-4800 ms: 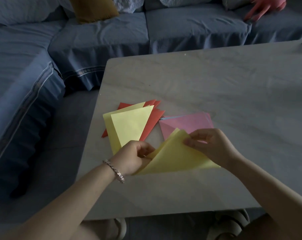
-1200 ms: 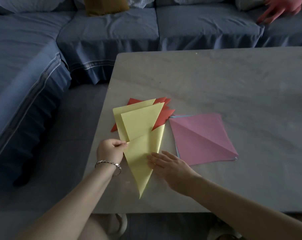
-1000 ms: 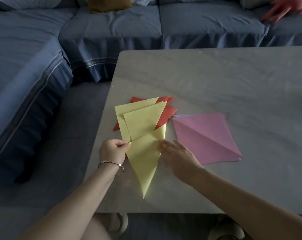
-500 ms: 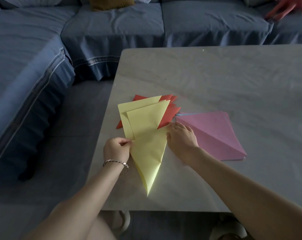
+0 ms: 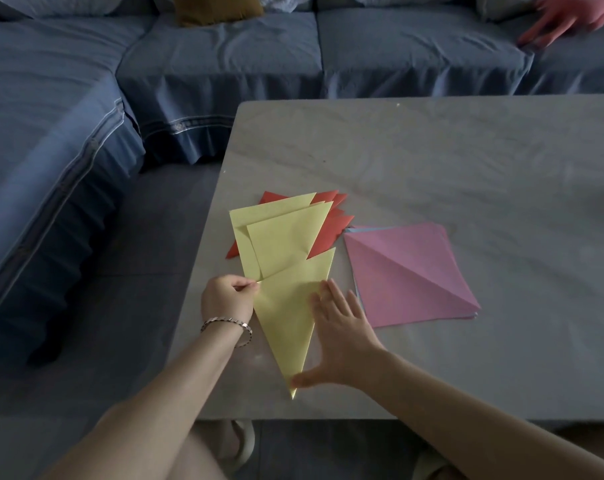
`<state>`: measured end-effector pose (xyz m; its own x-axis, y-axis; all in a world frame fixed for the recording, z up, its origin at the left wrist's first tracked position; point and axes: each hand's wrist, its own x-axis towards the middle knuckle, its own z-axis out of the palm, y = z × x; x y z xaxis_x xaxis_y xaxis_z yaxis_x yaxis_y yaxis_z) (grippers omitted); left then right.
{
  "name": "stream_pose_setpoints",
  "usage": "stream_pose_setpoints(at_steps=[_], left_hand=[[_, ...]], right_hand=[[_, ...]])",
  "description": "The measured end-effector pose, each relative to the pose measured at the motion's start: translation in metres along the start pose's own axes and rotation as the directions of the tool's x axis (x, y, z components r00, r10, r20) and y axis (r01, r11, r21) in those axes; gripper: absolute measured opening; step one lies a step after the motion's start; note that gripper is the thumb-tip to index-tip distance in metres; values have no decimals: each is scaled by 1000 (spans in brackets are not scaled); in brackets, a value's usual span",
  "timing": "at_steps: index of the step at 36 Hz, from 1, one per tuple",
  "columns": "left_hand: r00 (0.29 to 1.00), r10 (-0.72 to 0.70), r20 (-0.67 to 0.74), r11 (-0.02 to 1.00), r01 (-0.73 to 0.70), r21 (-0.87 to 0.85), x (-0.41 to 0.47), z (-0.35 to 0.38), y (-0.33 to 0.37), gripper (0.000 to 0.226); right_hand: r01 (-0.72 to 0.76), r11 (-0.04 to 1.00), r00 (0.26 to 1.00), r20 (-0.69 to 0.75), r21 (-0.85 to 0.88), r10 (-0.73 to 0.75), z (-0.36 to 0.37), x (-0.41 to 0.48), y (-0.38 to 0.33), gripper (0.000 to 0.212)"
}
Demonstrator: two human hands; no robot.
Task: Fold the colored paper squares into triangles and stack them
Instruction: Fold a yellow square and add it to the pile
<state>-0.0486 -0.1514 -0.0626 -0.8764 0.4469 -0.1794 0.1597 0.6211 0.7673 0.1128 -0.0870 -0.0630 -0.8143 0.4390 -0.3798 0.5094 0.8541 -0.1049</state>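
Observation:
A yellow folded triangle (image 5: 290, 306) lies on the grey table (image 5: 466, 168), its long point toward the near edge. My left hand (image 5: 227, 299) pinches its left corner. My right hand (image 5: 338, 327) lies flat with straight fingers along the triangle's right edge, thumb near the bottom tip. Just beyond sits a stack of folded triangles: two yellow ones (image 5: 283, 237) on top of several red ones (image 5: 331, 225). To the right is a pile of pink paper squares (image 5: 407, 271) with a diagonal crease and a blue sheet edge showing beneath.
A blue sofa (image 5: 224, 64) wraps around the table's left and far sides, with a mustard cushion (image 5: 217, 8) on it. A pink glove-like thing (image 5: 567, 19) lies at the far right. The table's near edge is close below the triangle's tip.
The yellow sheet, held up half-folded earlier, now lies flat as a triangle. My right hand slid from the triangle's upper right corner down along its right edge.

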Motion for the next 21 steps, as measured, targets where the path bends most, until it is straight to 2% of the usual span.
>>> stream_pose_setpoints(at_steps=[5, 9, 14, 18, 21], left_hand=[[1000, 16, -5, 1000, -16, 17, -1, 1, 1, 12], [999, 36, -10, 999, -35, 30, -3, -1, 3, 12], [974, 219, -58, 974, -215, 64, 2, -7, 24, 11], [941, 321, -111, 946, -313, 87, 22, -13, 59, 15], [920, 366, -141, 929, -353, 106, 42, -18, 81, 15]], right_hand=[[41, 999, 999, 20, -31, -40, 6, -10, -15, 133], [101, 990, 994, -43, 99, -98, 6, -11, -8, 125], [140, 907, 975, -216, 397, -56, -3, -16, 36, 92], [105, 886, 910, -403, 451, 97, 1, -19, 78, 47], [27, 902, 910, -385, 431, 156, -2, -24, 106, 43]])
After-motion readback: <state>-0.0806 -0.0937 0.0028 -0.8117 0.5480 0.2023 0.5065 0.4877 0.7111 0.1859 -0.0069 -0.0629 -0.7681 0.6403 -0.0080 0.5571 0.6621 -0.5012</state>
